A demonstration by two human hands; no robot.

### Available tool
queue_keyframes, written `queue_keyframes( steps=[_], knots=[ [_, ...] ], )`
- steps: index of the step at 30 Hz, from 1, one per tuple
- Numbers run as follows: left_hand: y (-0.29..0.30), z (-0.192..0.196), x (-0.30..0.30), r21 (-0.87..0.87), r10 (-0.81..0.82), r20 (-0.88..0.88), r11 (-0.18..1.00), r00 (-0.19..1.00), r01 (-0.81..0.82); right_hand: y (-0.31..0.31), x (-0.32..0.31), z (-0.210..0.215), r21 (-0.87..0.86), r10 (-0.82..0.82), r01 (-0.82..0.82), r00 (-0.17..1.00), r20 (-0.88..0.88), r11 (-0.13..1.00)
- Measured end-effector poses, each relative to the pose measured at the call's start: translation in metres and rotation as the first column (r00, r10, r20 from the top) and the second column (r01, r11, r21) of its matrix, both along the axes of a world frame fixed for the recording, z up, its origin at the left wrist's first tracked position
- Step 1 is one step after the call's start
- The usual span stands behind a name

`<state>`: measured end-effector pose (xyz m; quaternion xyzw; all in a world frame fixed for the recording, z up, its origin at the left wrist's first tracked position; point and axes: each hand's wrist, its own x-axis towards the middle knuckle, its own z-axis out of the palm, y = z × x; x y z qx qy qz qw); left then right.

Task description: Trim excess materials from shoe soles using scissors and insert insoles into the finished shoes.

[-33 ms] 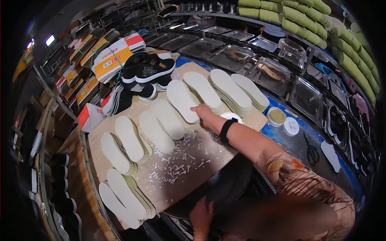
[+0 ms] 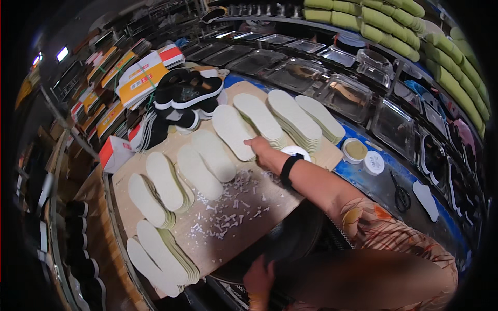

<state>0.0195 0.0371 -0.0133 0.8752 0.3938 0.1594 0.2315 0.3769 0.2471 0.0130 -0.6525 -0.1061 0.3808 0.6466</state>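
Observation:
At the far middle of the board, my right hand (image 2: 260,151), with a black band on its wrist, grips the near end of a white insole (image 2: 228,128). The thumb lies on top; the fingers under the edge are hidden. Beside it on the right stand stacks of insoles (image 2: 258,118), (image 2: 291,118). My left hand (image 2: 259,279) is low in front of the board, in shade, with thumb and fingers apart and nothing seen in it. Paired insoles (image 2: 199,171) lie in the middle, and more stacks (image 2: 168,179), (image 2: 163,254) run down the left side.
Small white scraps (image 2: 225,210) are strewn over the board (image 2: 207,251). To the right are an open tub of tan paste (image 2: 355,150), its white lid (image 2: 373,162) and black scissors (image 2: 401,194). Black shoes (image 2: 189,90) and bundled cardboard (image 2: 137,83) stand behind on the left.
The whole view has shifted slightly. Both hands keep their places, the right one still on the insole.

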Motion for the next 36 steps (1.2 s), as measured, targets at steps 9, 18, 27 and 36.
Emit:
queue_keyframes(
  steps=[9,18,27,36],
  knots=[
    [-0.008,0.018,0.009,0.086,-0.023,-0.069,0.996,0.997,0.029,-0.11,-0.037,0.063,-0.169,0.318,-0.275,0.707,0.631,0.946],
    [0.0,0.03,0.028,-0.328,-0.242,-0.494,0.941,0.835,0.078,-0.441,0.11,0.225,-0.88,0.938,-0.325,0.097,0.334,0.347],
    [-0.043,0.053,0.178,-0.351,-0.575,-0.428,0.817,0.697,0.458,-0.732,0.258,0.341,-0.626,0.315,0.457,0.587,0.746,0.632],
    [-0.097,0.073,0.274,-0.325,-0.632,-0.492,0.772,0.599,0.547,-1.002,0.297,0.338,-0.083,-0.332,0.991,0.045,0.942,-0.1]
  ],
)
